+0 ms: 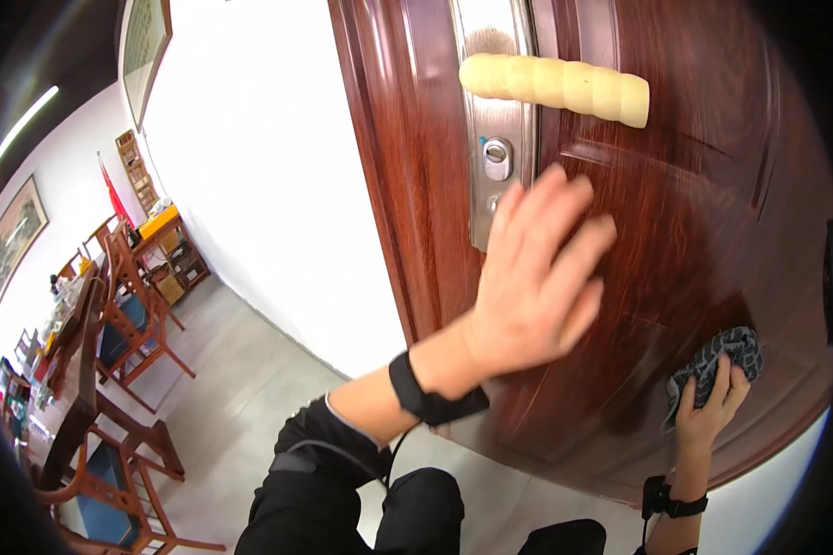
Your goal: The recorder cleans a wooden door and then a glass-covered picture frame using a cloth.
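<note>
A dark red wooden door (638, 270) fills the middle and right of the view. My left hand (538, 277) is raised before it with its fingers apart and nothing held, blurred, just below the lock cylinder (497, 159) on the metal lock plate (489, 125). Above it a door handle in a padded cream cover (562, 84) points to the right. At the lower right my right hand (708, 409) presses a dark patterned cloth (725, 354) against the door's surface. Both wrists wear black straps.
A white wall (271, 173) borders the door on the left. Farther left stand a long wooden table (76, 395), several wooden chairs (135, 319) and a shelf unit (187, 260). Below, my dark-clothed knees (420, 506) show over a grey tiled floor (250, 388).
</note>
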`<state>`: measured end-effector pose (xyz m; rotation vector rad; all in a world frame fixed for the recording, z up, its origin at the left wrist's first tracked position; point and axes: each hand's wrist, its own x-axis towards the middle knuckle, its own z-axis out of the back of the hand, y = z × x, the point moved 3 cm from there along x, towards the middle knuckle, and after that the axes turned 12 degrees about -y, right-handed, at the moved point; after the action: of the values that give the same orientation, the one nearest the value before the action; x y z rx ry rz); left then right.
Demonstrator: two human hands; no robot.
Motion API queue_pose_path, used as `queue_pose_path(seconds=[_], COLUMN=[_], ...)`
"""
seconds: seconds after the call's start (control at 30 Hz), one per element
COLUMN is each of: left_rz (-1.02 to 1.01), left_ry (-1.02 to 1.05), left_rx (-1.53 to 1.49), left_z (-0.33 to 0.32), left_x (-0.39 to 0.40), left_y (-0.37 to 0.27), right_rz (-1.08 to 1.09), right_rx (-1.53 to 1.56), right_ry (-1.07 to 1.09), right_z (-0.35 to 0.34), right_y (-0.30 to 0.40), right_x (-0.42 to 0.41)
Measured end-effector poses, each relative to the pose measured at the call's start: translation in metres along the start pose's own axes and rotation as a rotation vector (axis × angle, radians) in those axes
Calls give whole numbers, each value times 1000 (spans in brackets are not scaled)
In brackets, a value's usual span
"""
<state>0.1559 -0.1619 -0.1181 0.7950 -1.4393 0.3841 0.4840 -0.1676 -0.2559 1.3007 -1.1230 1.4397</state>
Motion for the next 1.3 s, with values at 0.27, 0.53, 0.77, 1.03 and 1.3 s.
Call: queue_pose_path(seconds=[0.27, 0.53, 0.77, 1.03, 1.3], left_rz=[987, 24, -49, -58, -92], left_ry=[-29, 118, -452, -311, -233], left_rx=[-1140, -615, -204, 16, 135], left_z=[17, -25, -4, -27, -41], left_x=[49, 22, 53, 76, 73], left_y=[-59, -145, -72, 35, 48], right_rz=[-18, -154, -101, 40, -5], right_rx=[-75, -82, -217, -79, -50], right_ry=[19, 58, 50, 9, 6], right_z=[6, -23, -7, -5, -8], right_y=[-1, -4, -15, 1, -2], right_x=[-3, -25, -20, 2, 0])
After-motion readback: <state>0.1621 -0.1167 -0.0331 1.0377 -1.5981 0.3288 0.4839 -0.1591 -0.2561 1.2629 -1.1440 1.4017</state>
